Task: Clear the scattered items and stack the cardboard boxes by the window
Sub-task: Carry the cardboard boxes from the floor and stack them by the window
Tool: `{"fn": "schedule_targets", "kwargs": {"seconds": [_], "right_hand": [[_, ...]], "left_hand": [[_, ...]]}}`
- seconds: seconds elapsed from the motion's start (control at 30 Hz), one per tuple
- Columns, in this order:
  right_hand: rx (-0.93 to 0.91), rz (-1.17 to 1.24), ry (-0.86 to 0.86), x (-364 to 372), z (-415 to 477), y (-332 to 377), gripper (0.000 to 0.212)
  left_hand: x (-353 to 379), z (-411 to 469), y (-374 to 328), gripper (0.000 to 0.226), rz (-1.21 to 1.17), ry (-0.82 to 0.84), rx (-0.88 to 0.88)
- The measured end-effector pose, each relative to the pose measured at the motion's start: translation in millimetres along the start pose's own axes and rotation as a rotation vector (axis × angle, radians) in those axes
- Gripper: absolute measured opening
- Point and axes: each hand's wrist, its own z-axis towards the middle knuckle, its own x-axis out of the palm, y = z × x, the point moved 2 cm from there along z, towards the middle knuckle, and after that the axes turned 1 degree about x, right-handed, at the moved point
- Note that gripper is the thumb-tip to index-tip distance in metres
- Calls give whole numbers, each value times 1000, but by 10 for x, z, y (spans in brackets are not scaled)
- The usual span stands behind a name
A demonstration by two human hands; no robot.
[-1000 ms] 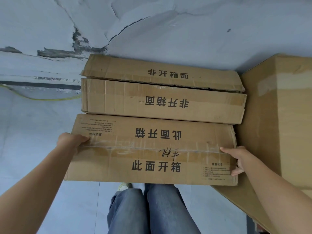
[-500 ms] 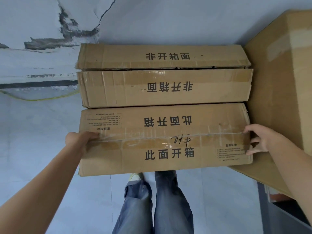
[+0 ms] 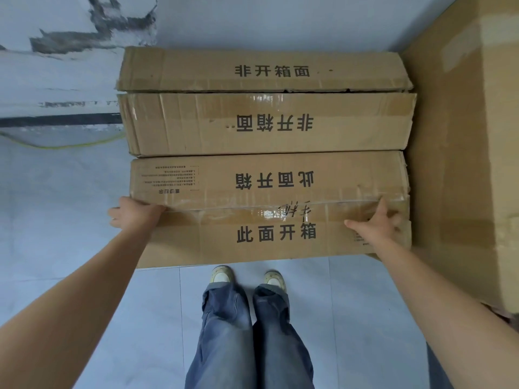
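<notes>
Three long brown cardboard boxes with black printed characters lie side by side below the wall. The far box and the middle box sit against each other. The near box, taped along its top with handwriting on the tape, lies tight against the middle one. My left hand grips the near box's left end, fingers curled round the edge. My right hand lies flat on the box's top near its right end, fingers spread and slightly blurred.
A tall cardboard carton stands directly right of the three boxes. The cracked, peeling wall runs behind them. A yellow cable trails on the tiled floor at the left. My shoes stand just before the near box.
The near box has slid up against the middle box. My right hand left the box's right end and now rests on its top. My left hand kept its grip.
</notes>
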Motion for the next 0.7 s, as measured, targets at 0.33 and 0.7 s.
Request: {"fn": "schedule_targets", "kwargs": {"seconds": [0.33,0.7], "right_hand": [[-300,4,-28,89,-1001,-202,81],[-478,352,2,-411,-2657,-569,45]], "left_hand": [[-310,-733,354,66,37,135,340],[-888,-2355,623,30,-429,391,296]]}}
